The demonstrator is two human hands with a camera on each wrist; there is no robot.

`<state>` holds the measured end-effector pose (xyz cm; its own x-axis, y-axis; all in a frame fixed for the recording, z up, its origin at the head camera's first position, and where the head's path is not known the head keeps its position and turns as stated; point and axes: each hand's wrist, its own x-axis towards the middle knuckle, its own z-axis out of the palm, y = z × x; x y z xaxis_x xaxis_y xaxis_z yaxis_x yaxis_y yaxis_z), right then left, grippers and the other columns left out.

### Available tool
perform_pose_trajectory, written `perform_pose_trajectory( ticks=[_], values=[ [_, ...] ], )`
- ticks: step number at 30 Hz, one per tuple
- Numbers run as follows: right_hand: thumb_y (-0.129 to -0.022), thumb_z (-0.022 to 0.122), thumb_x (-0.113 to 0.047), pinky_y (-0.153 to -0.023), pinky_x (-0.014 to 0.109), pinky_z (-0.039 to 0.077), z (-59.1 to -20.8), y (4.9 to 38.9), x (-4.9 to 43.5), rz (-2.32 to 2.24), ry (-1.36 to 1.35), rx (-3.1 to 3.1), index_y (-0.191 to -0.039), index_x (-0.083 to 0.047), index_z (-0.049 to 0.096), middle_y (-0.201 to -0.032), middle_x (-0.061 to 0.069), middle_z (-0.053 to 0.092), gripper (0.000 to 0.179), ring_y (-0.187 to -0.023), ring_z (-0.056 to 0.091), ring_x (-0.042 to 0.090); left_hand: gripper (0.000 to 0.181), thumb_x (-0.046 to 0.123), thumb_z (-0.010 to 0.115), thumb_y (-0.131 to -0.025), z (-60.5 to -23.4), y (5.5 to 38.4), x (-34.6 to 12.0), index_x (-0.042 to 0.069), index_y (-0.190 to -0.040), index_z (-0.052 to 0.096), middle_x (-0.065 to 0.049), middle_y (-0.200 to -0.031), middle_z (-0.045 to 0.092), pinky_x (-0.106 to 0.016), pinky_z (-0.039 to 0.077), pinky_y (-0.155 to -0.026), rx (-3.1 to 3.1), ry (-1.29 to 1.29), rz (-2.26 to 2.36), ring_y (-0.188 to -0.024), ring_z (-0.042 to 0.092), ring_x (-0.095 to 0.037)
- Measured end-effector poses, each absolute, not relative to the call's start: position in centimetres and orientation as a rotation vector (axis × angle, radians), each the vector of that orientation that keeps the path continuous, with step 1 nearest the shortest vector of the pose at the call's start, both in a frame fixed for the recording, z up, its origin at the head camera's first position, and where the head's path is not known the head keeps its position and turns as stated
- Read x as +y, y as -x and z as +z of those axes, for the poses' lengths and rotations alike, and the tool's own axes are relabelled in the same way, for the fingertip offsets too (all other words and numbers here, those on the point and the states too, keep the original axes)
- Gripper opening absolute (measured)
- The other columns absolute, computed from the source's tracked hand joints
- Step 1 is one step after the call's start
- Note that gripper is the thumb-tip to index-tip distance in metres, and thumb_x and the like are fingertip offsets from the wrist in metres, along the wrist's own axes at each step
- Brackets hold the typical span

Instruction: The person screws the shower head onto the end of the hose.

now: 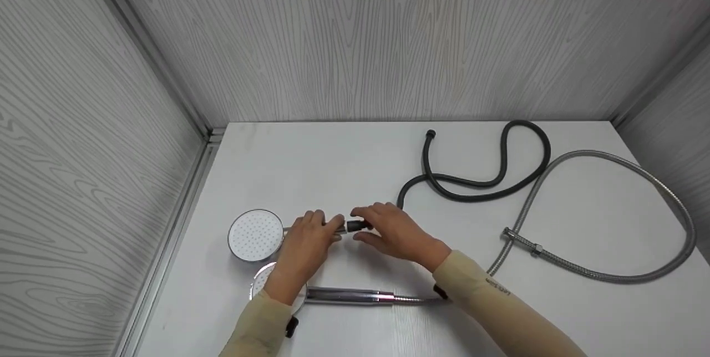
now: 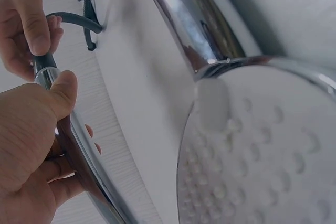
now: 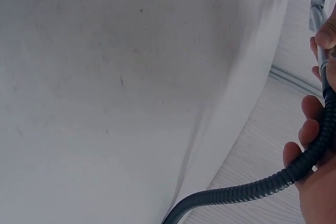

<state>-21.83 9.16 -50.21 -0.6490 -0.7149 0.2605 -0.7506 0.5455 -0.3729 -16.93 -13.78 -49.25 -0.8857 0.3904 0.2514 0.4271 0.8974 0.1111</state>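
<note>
My left hand grips the chrome handle of a shower head with a round white face. At the handle's end sits the black end nut of a black shower hose. My right hand pinches this nut between thumb and fingers, as the left wrist view shows. In the right wrist view the ribbed black hose runs out past the fingers of that hand. Whether the nut's thread is engaged cannot be seen.
Below the left forearm lies a second shower head, partly covered, its chrome handle joined to a silver metal hose looping across the right side. The black hose's free end lies at the back. Panels enclose the white table.
</note>
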Motion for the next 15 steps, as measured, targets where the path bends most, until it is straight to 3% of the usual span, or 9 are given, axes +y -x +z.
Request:
perform_pose_trajectory(
  ticks=[11,15],
  values=[
    [-0.105,0.066,-0.032,-0.08,0.036,0.053,-50.06,21.81,9.05,0.67,-1.278,-2.693,-0.119,-0.012,0.067,-0.1,0.0,0.071,0.024,-0.086,0.064,0.016,0.03,0.031,0.073,-0.096,-49.31,16.87,-13.83,0.021,-0.122,0.065,-0.009,-0.09,0.06,-0.042,0.055,-0.077,-2.855,0.613,-0.264,-0.083,0.059,-0.025],
    [-0.103,0.07,-0.032,-0.082,0.037,0.053,-50.09,21.79,9.02,0.677,-1.272,-2.695,-0.125,-0.012,0.066,-0.102,0.0,0.071,0.03,-0.088,0.064,0.016,0.029,0.031,0.072,-0.096,-49.31,16.88,-13.88,0.022,-0.123,0.065,-0.009,-0.091,0.06,-0.042,0.055,-0.078,-2.864,0.611,-0.278,-0.083,0.058,-0.025]
  ],
)
